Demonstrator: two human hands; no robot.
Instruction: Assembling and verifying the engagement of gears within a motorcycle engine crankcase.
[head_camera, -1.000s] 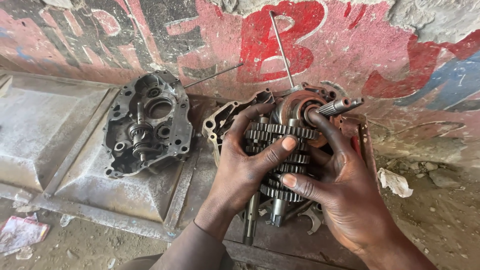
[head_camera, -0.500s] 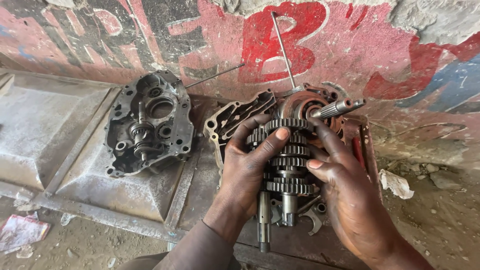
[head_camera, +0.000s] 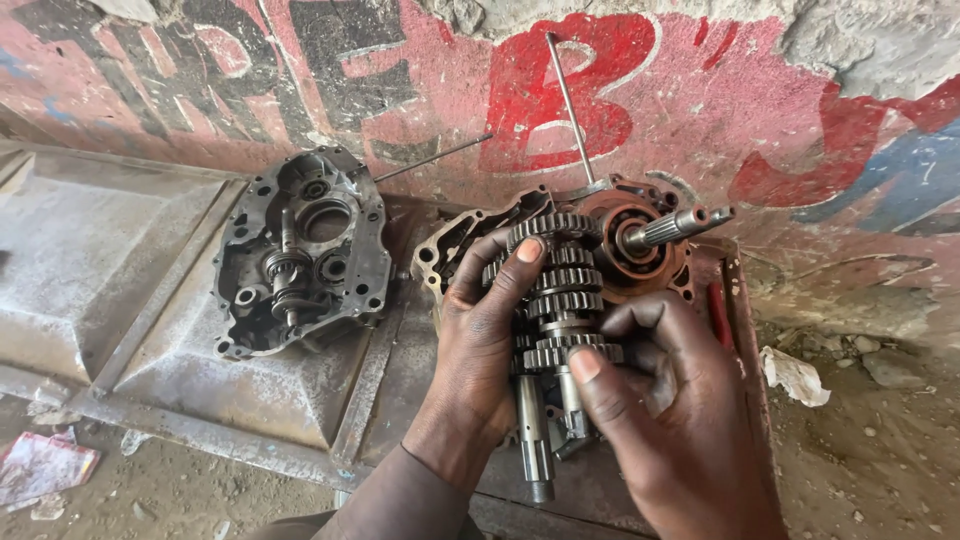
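Together, left hand (head_camera: 480, 335) and right hand (head_camera: 655, 400) cup the gear cluster (head_camera: 555, 300), fingers curled. Each grip presses firmly against its toothed wheels.

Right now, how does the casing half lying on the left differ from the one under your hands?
The left casing half lies alone on the metal tray, untouched; the right casing half sits beneath both hands. The left one looks dark grey with a small gear inside; the right one looks rust-brown, with a splined shaft sticking out. Both are open, grimy and face up.
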